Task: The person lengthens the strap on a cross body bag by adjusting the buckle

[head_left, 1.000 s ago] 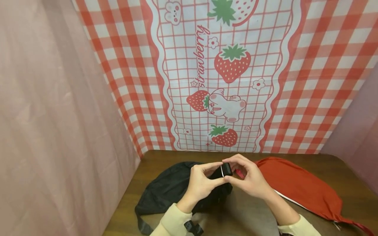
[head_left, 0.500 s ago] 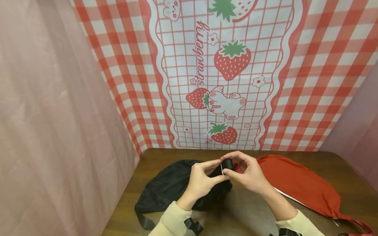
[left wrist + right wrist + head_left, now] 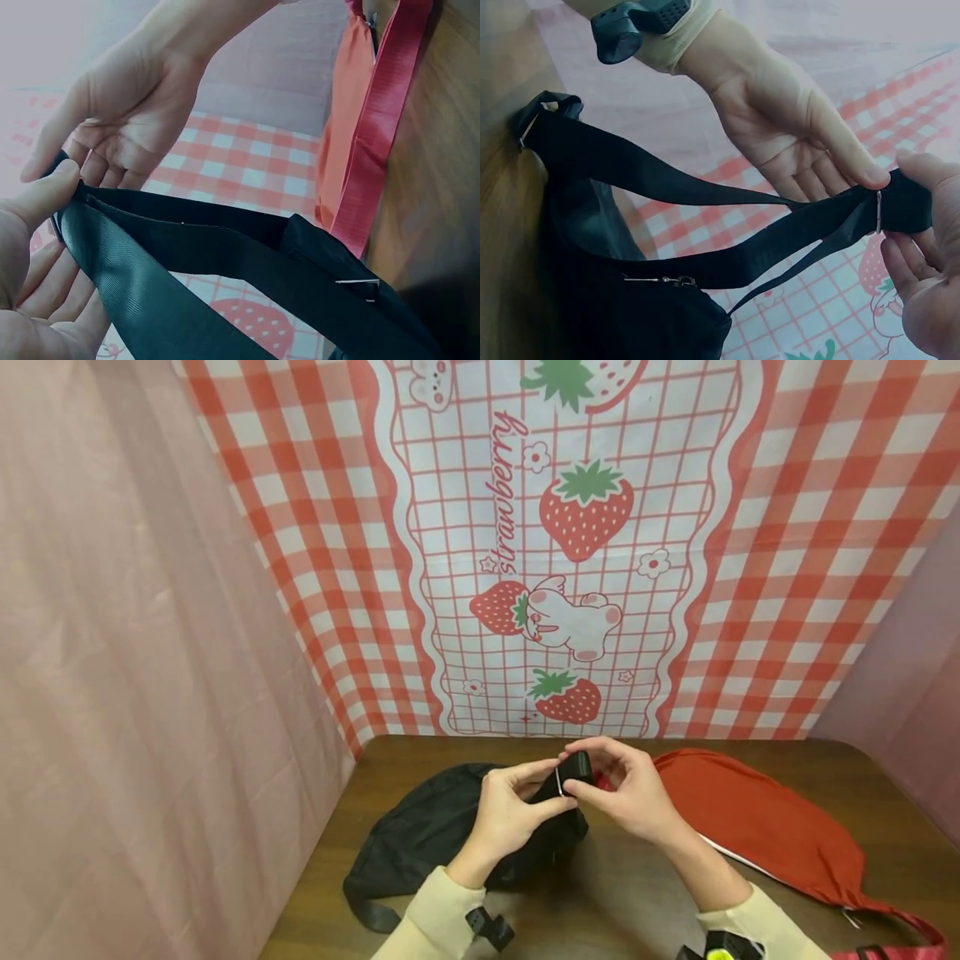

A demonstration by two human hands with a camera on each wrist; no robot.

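Note:
Both hands are raised over a black bag (image 3: pixel 423 839), pinching its black strap (image 3: pixel 576 767). My left hand (image 3: pixel 506 818) grips the strap between thumb and fingers just left of a thin metal slider (image 3: pixel 879 211). On the other side of that slider, my right hand (image 3: pixel 633 793) pinches a folded end of the strap, its thumb in front. In the right wrist view the strap runs in several layers from the slider down to the bag, where a zipper (image 3: pixel 660 280) shows. The left wrist view shows the strap's wide band (image 3: pixel 124 274) hanging from the fingers.
A red bag (image 3: pixel 765 827) with a pinkish-red strap (image 3: pixel 911 927) lies to the right on the wooden table (image 3: pixel 322 885). A strawberry-print checked cloth (image 3: pixel 585 610) hangs behind the table, and a pale pink curtain (image 3: pixel 150 652) hangs at the left.
Both hands have risen slightly with the strap. My right thumb has shifted up and left towards the slider, and the strap piece at the right fingers has changed shape. The bags stay put.

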